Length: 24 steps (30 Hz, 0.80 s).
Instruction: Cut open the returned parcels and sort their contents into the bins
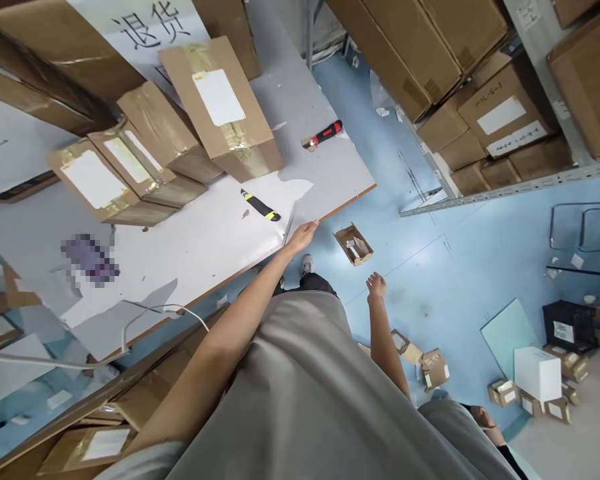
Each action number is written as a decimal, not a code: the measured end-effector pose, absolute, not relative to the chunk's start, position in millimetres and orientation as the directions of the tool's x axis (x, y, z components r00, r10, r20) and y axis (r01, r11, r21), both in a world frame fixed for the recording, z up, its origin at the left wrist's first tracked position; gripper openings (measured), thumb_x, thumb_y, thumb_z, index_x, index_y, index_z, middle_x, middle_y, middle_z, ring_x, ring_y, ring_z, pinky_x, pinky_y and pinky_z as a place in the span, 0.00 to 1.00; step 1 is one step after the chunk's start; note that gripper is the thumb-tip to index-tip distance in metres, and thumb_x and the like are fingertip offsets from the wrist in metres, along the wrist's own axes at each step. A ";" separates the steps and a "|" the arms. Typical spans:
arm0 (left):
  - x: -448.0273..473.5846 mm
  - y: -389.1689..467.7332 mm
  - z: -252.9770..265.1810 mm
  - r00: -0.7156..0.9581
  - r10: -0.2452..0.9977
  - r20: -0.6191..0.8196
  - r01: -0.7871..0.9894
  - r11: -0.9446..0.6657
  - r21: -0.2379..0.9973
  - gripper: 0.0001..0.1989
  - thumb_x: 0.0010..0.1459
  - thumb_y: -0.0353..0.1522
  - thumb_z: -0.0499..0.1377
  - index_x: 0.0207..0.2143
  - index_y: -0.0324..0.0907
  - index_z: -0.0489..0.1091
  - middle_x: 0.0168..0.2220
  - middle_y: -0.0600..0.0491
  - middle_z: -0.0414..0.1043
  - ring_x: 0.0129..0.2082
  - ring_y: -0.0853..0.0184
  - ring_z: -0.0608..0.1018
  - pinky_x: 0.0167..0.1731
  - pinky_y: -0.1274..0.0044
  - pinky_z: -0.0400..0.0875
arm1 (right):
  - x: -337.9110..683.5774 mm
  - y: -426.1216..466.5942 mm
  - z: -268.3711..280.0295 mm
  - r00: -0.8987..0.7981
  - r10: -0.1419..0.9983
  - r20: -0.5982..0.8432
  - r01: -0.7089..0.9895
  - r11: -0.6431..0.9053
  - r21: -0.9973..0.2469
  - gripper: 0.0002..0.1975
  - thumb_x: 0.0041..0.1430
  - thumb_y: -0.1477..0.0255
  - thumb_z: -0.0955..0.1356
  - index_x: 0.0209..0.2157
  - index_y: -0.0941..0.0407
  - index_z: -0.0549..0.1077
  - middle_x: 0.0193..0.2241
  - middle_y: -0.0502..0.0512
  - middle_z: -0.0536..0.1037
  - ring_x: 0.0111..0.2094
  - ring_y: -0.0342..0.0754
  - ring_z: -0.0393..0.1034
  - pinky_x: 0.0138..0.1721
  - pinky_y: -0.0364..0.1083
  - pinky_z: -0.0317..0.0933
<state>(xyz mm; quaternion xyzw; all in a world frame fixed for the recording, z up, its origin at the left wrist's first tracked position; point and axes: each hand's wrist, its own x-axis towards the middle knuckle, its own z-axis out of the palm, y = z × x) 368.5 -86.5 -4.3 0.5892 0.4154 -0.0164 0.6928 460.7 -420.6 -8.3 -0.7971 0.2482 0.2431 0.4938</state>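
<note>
My left hand [303,236] is at the table's front edge, beside the lifted edge of a white sheet [205,247]. Its fingers are bent and close together, and whatever they hold, if anything, is hidden. Out over the blue floor hangs my right hand [376,285], fingers loosely curled in, with nothing visible in it. A black and yellow utility knife [261,205] lies on the sheet, to the left of my left hand. Farther back on the tabletop rests a red and black tool [323,135], apart from both hands.
Taped cardboard boxes [223,107] stand along the table's back. A white cable [145,310] crosses its near left edge. On the floor sits an open small carton [354,244]. Loaded shelving [510,173] rises at right. Another person's arm [487,423] shows at lower right.
</note>
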 end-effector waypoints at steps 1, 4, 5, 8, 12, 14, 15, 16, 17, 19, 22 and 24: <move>357.4 -81.1 -1.6 0.631 0.488 -0.603 0.507 0.330 0.797 0.30 0.74 0.56 0.62 0.54 0.41 0.88 0.68 0.39 0.83 0.78 0.43 0.76 0.80 0.58 0.63 | 461.9 -408.5 -10.0 0.753 -0.143 -0.643 -0.635 -0.417 -0.651 0.16 0.78 0.57 0.74 0.46 0.56 0.80 0.39 0.52 0.82 0.37 0.48 0.79 0.43 0.49 0.78; 312.9 -65.7 5.9 0.532 0.565 -0.630 0.475 0.418 0.775 0.32 0.71 0.60 0.64 0.50 0.41 0.87 0.66 0.37 0.85 0.71 0.42 0.82 0.75 0.55 0.72 | 464.7 -350.3 -14.8 0.752 -0.004 -0.660 -0.573 -0.499 -0.650 0.13 0.71 0.59 0.71 0.37 0.53 0.77 0.31 0.49 0.78 0.34 0.48 0.76 0.41 0.49 0.76; 296.3 -60.6 8.2 0.491 0.595 -0.637 0.458 0.445 0.769 0.33 0.70 0.61 0.65 0.48 0.41 0.87 0.64 0.36 0.86 0.69 0.42 0.84 0.73 0.55 0.74 | 465.3 -325.6 -15.6 0.749 0.072 -0.658 -0.534 -0.523 -0.665 0.12 0.69 0.59 0.72 0.36 0.53 0.76 0.31 0.50 0.78 0.34 0.49 0.76 0.42 0.50 0.76; 245.9 -43.6 14.5 0.349 0.683 -0.642 0.403 0.510 0.760 0.34 0.65 0.65 0.67 0.39 0.41 0.85 0.60 0.32 0.87 0.63 0.42 0.87 0.69 0.54 0.77 | 464.0 -240.5 -14.3 0.705 0.344 -0.621 -0.378 -0.558 -0.738 0.13 0.64 0.56 0.74 0.37 0.52 0.78 0.33 0.52 0.82 0.39 0.51 0.79 0.47 0.51 0.78; 179.1 -13.8 20.1 0.157 0.771 -0.617 0.312 0.554 0.772 0.33 0.66 0.63 0.67 0.26 0.44 0.75 0.56 0.29 0.88 0.61 0.42 0.87 0.69 0.56 0.77 | 444.5 -114.4 -3.5 0.555 0.658 -0.509 -0.183 -0.501 -0.846 0.17 0.63 0.52 0.76 0.40 0.52 0.81 0.40 0.56 0.89 0.48 0.54 0.83 0.59 0.55 0.79; 145.9 3.6 21.8 0.054 0.808 -0.586 0.226 0.562 0.796 0.31 0.69 0.59 0.66 0.26 0.44 0.73 0.56 0.30 0.88 0.58 0.45 0.88 0.67 0.57 0.79 | 424.5 -53.3 4.9 0.477 0.759 -0.442 -0.109 -0.448 -0.887 0.18 0.63 0.52 0.78 0.42 0.51 0.82 0.45 0.58 0.90 0.52 0.55 0.85 0.65 0.56 0.78; 129.6 12.9 22.5 0.004 0.822 -0.569 0.173 0.560 0.810 0.28 0.70 0.55 0.66 0.29 0.43 0.75 0.57 0.31 0.88 0.56 0.47 0.89 0.65 0.57 0.80 | 412.6 -24.6 9.8 0.428 0.813 -0.396 -0.065 -0.409 -0.910 0.19 0.63 0.51 0.79 0.44 0.51 0.83 0.47 0.59 0.91 0.53 0.56 0.85 0.66 0.57 0.77; 113.7 22.6 23.1 -0.041 0.832 -0.554 0.121 0.554 0.824 0.23 0.71 0.51 0.66 0.34 0.42 0.78 0.59 0.32 0.87 0.55 0.49 0.89 0.64 0.57 0.80 | 400.0 2.7 15.0 0.363 0.871 -0.331 -0.005 -0.353 -0.936 0.21 0.64 0.49 0.78 0.46 0.51 0.83 0.50 0.60 0.91 0.54 0.57 0.86 0.67 0.58 0.77; 98.3 32.7 23.8 -0.078 0.838 -0.539 0.074 0.544 0.836 0.17 0.70 0.46 0.66 0.41 0.41 0.81 0.61 0.34 0.87 0.54 0.51 0.90 0.64 0.58 0.81 | 387.2 28.3 20.6 0.302 0.914 -0.272 0.048 -0.299 -0.953 0.23 0.66 0.47 0.78 0.48 0.52 0.83 0.51 0.61 0.91 0.55 0.58 0.86 0.68 0.58 0.77; 69.9 54.0 25.1 -0.138 0.846 -0.516 0.001 0.521 0.854 0.15 0.67 0.38 0.66 0.53 0.43 0.81 0.65 0.37 0.85 0.55 0.54 0.89 0.64 0.58 0.81 | 362.9 74.4 32.3 0.200 0.963 -0.182 0.145 -0.213 -0.966 0.28 0.68 0.43 0.77 0.52 0.52 0.83 0.53 0.63 0.91 0.57 0.59 0.86 0.68 0.59 0.77; 37.2 88.2 26.9 -0.191 0.855 -0.482 -0.045 0.483 0.875 0.24 0.65 0.34 0.66 0.62 0.46 0.79 0.70 0.39 0.81 0.61 0.54 0.87 0.65 0.59 0.81 | 330.9 129.9 49.2 0.131 0.984 -0.124 0.249 -0.153 -0.956 0.32 0.70 0.41 0.76 0.57 0.55 0.83 0.54 0.65 0.90 0.60 0.60 0.86 0.69 0.59 0.77; 24.3 111.4 27.6 -0.190 0.862 -0.471 -0.047 0.471 0.881 0.27 0.64 0.33 0.67 0.65 0.47 0.78 0.74 0.39 0.77 0.67 0.52 0.84 0.66 0.59 0.81 | 310.0 156.8 57.4 0.084 0.990 -0.115 0.311 -0.136 -0.941 0.31 0.72 0.44 0.76 0.59 0.56 0.83 0.57 0.67 0.90 0.62 0.61 0.85 0.71 0.59 0.75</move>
